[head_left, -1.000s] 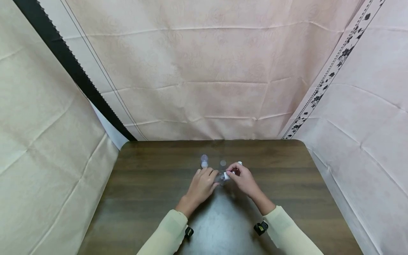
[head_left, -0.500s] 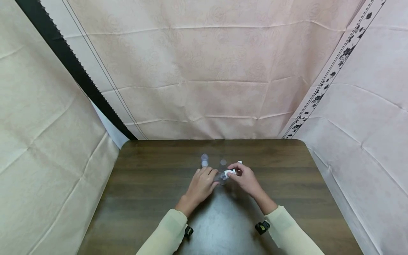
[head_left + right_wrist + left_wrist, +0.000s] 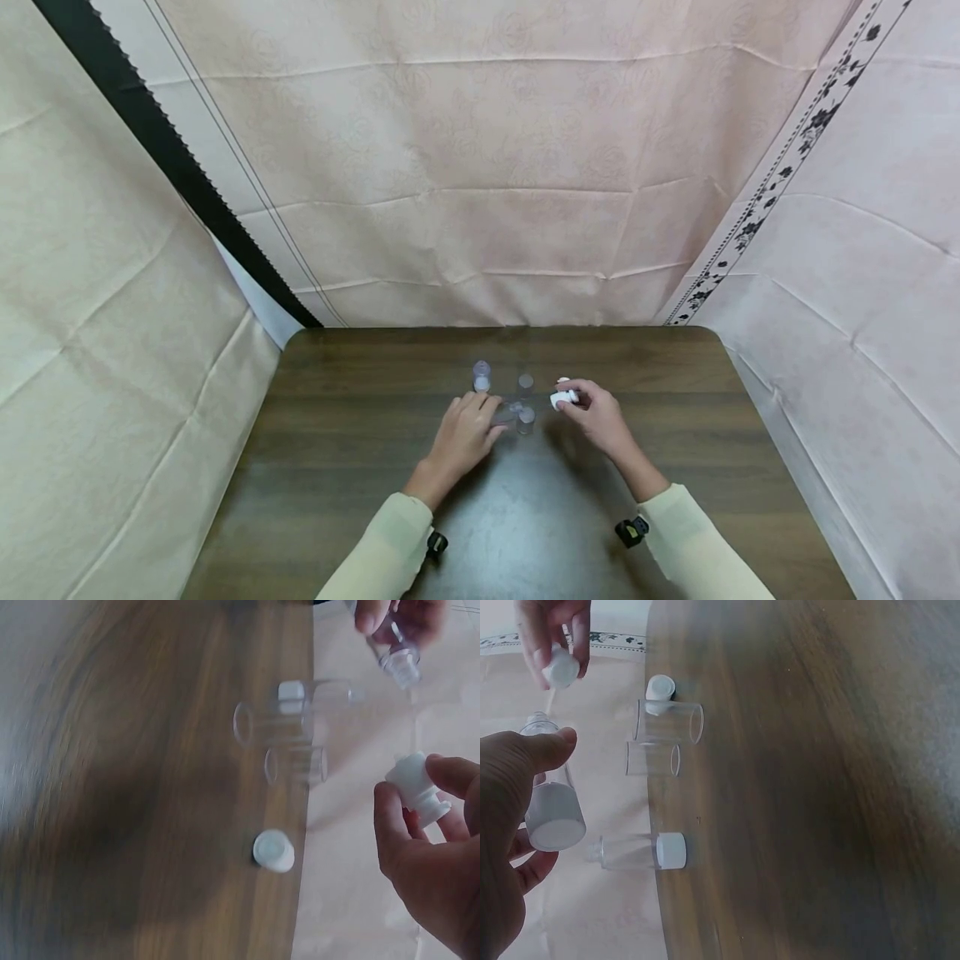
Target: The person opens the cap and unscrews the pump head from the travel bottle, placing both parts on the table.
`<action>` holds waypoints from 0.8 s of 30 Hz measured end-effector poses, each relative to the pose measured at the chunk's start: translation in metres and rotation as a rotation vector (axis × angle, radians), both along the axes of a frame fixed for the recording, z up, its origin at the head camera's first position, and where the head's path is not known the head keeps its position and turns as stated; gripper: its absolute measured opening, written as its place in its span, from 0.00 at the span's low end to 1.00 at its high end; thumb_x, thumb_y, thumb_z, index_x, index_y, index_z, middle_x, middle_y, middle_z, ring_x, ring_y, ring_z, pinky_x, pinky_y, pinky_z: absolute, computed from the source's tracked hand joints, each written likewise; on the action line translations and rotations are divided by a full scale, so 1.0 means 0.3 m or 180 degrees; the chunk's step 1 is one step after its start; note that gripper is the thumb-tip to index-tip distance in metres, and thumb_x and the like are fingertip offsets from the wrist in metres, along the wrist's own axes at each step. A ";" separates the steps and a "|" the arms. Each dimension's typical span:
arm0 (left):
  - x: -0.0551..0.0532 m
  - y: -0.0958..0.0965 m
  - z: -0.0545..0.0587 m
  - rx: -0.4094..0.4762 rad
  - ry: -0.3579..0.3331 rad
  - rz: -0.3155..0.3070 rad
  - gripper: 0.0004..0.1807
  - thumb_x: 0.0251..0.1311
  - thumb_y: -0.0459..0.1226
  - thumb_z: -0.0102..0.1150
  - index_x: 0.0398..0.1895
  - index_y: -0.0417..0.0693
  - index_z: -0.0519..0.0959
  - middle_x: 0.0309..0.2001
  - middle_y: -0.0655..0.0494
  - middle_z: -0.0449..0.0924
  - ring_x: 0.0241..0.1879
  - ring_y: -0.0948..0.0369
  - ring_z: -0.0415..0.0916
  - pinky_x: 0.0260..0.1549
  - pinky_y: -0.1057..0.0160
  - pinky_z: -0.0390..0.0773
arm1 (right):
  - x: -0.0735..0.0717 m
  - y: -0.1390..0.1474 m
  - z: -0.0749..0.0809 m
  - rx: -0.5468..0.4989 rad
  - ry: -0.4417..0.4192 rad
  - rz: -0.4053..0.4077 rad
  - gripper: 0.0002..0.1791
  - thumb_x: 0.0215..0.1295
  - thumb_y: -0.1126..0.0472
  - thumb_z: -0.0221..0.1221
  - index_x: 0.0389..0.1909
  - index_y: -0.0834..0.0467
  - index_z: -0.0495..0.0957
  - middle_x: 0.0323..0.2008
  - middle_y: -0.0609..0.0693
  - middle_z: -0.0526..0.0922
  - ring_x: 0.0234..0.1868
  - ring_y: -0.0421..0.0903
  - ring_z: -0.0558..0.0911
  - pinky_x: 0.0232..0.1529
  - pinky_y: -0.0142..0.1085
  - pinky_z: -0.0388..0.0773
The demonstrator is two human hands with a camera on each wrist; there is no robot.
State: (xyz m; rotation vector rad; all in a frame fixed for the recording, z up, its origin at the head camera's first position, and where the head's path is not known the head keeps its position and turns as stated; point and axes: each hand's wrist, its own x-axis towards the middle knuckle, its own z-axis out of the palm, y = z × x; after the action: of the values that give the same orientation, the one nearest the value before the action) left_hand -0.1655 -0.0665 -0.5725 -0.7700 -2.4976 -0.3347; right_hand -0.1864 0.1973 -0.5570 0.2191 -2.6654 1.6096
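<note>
My left hand [image 3: 461, 433] grips a clear bottle [image 3: 553, 780] with a white base, its narrow neck uncapped. To its right, my right hand [image 3: 592, 417] pinches a white pump top [image 3: 412, 784] between thumb and fingers. A gap separates the pump top from the bottle's neck. Between the hands, two clear cylindrical covers [image 3: 526, 420] stand on the table, one behind the other. A second clear bottle [image 3: 630, 851] with a white base stands upright beyond my left hand. Behind my right hand sits another white top [image 3: 274, 851].
The brown wooden table [image 3: 360, 467] has rounded far corners. Pale cloth [image 3: 480, 167] hangs behind its far edge, with more cloth at both sides. Black wrist cameras [image 3: 632, 531] are strapped over the light sleeves.
My right hand has moved right, away from the bottle in my left hand, carrying the white pump top. The left hand has shifted slightly left. The nearer clear cover now shows fully.
</note>
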 end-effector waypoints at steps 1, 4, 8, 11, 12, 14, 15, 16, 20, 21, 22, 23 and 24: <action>0.000 -0.004 -0.001 -0.0005 0.0007 0.0006 0.24 0.54 0.48 0.79 0.49 0.48 0.83 0.44 0.55 0.85 0.42 0.58 0.81 0.35 0.59 0.78 | -0.001 0.007 -0.001 0.0086 0.0023 -0.0017 0.17 0.64 0.65 0.70 0.54 0.63 0.83 0.54 0.62 0.85 0.48 0.52 0.84 0.44 0.30 0.81; -0.001 -0.014 -0.003 -0.0011 0.0013 0.0025 0.23 0.55 0.48 0.78 0.50 0.48 0.83 0.45 0.55 0.86 0.43 0.58 0.81 0.36 0.59 0.78 | -0.007 0.027 -0.011 0.0254 0.0036 -0.0103 0.20 0.64 0.65 0.70 0.55 0.63 0.79 0.52 0.63 0.86 0.49 0.55 0.86 0.44 0.34 0.83; -0.001 -0.025 -0.006 0.0014 -0.0031 0.0030 0.23 0.55 0.47 0.78 0.50 0.47 0.83 0.45 0.54 0.86 0.42 0.57 0.81 0.36 0.59 0.79 | -0.014 0.046 -0.028 0.0428 -0.0009 -0.0223 0.20 0.62 0.65 0.72 0.51 0.63 0.76 0.48 0.64 0.87 0.47 0.55 0.87 0.44 0.38 0.84; -0.002 -0.030 -0.010 0.0032 -0.0069 0.0041 0.23 0.55 0.46 0.78 0.50 0.46 0.83 0.45 0.54 0.86 0.41 0.57 0.81 0.35 0.59 0.78 | -0.017 0.054 -0.038 0.0592 0.0034 -0.0207 0.19 0.63 0.65 0.71 0.51 0.63 0.77 0.47 0.63 0.87 0.45 0.54 0.87 0.44 0.42 0.85; -0.002 -0.032 -0.010 0.0031 -0.0068 0.0048 0.23 0.55 0.46 0.79 0.50 0.47 0.83 0.45 0.54 0.86 0.41 0.57 0.80 0.35 0.59 0.78 | -0.018 0.056 -0.043 0.0639 0.0062 -0.0186 0.19 0.63 0.65 0.71 0.52 0.63 0.78 0.46 0.62 0.87 0.45 0.55 0.87 0.45 0.43 0.86; -0.002 -0.035 -0.010 0.0055 -0.0071 0.0045 0.23 0.54 0.46 0.79 0.50 0.47 0.83 0.44 0.54 0.86 0.40 0.58 0.80 0.34 0.59 0.78 | -0.021 0.058 -0.052 0.0730 0.0128 -0.0143 0.19 0.63 0.66 0.71 0.53 0.64 0.80 0.45 0.62 0.87 0.45 0.55 0.87 0.45 0.45 0.86; -0.002 -0.036 -0.010 0.0073 -0.0067 0.0041 0.23 0.54 0.45 0.79 0.49 0.47 0.83 0.44 0.54 0.86 0.39 0.58 0.80 0.34 0.59 0.77 | -0.023 0.058 -0.056 0.0775 0.0159 -0.0122 0.19 0.63 0.67 0.71 0.53 0.65 0.80 0.45 0.62 0.87 0.45 0.55 0.87 0.45 0.45 0.86; -0.002 -0.038 -0.009 0.0070 -0.0059 0.0042 0.23 0.54 0.46 0.79 0.49 0.47 0.83 0.44 0.55 0.86 0.39 0.58 0.79 0.33 0.59 0.77 | -0.025 0.059 -0.061 0.0823 0.0192 -0.0096 0.19 0.62 0.67 0.71 0.53 0.65 0.81 0.44 0.62 0.86 0.45 0.55 0.87 0.45 0.46 0.86; -0.003 -0.044 -0.003 0.0062 -0.0065 0.0047 0.23 0.54 0.46 0.79 0.49 0.46 0.83 0.43 0.55 0.85 0.38 0.58 0.78 0.32 0.60 0.76 | -0.036 0.057 -0.082 0.1024 0.0256 -0.0040 0.18 0.60 0.67 0.72 0.52 0.64 0.83 0.43 0.60 0.86 0.43 0.55 0.86 0.46 0.50 0.85; -0.005 -0.046 -0.003 0.0047 -0.0070 0.0055 0.23 0.55 0.46 0.79 0.49 0.47 0.82 0.43 0.55 0.85 0.38 0.58 0.78 0.32 0.60 0.76 | -0.039 0.056 -0.088 0.1094 0.0259 -0.0027 0.18 0.60 0.66 0.73 0.51 0.64 0.84 0.42 0.60 0.86 0.43 0.54 0.85 0.46 0.50 0.84; -0.005 -0.048 -0.003 0.0035 -0.0077 0.0061 0.23 0.55 0.46 0.79 0.49 0.47 0.82 0.43 0.55 0.85 0.38 0.58 0.78 0.32 0.60 0.76 | -0.043 0.055 -0.094 0.1180 0.0272 -0.0012 0.18 0.60 0.66 0.73 0.51 0.64 0.84 0.42 0.60 0.86 0.42 0.54 0.85 0.47 0.50 0.83; -0.007 -0.049 -0.004 0.0042 -0.0081 0.0063 0.23 0.54 0.46 0.79 0.49 0.47 0.82 0.43 0.55 0.85 0.38 0.58 0.78 0.32 0.60 0.76 | -0.046 0.054 -0.100 0.1248 0.0268 0.0005 0.18 0.60 0.66 0.73 0.51 0.64 0.85 0.41 0.59 0.86 0.42 0.53 0.84 0.46 0.51 0.83; -0.007 -0.051 -0.005 0.0036 -0.0089 0.0069 0.23 0.54 0.46 0.79 0.49 0.47 0.82 0.43 0.55 0.85 0.38 0.58 0.78 0.32 0.60 0.75 | -0.050 0.052 -0.106 0.1294 0.0242 0.0019 0.18 0.60 0.65 0.73 0.51 0.64 0.84 0.41 0.59 0.85 0.41 0.53 0.83 0.46 0.51 0.82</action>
State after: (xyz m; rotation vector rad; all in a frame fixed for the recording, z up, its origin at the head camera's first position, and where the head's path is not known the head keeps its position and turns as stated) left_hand -0.1676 -0.0818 -0.5739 -0.7380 -2.5263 -0.3537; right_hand -0.2013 0.2128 -0.5888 0.2864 -2.9019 1.0185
